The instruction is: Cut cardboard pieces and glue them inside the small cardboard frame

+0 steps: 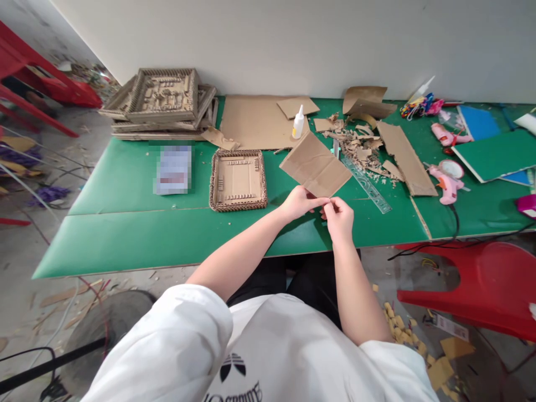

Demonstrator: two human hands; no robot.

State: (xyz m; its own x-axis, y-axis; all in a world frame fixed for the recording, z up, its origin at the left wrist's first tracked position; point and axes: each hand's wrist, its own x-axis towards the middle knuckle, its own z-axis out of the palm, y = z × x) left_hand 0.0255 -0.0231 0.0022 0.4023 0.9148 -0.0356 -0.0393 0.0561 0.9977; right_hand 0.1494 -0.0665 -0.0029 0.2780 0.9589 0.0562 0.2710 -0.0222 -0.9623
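Note:
A flat, creased piece of brown cardboard (315,164) is held up over the green table (125,223). My left hand (299,202) pinches its near edge from the left. My right hand (338,218) pinches the same edge just to the right, fingertips almost touching those of the left hand. A woven-edged cardboard tray (238,180) lies on the table to the left of my hands. A clear plastic ruler (368,184) lies to the right, behind the held piece.
A stack of finished cardboard frames (163,103) stands at the back left. A white glue bottle (298,121), cardboard sheets and scraps (360,148), pink glue guns (446,187) and green and blue boards (494,153) fill the back right. A red plastic chair (481,287) is at my right.

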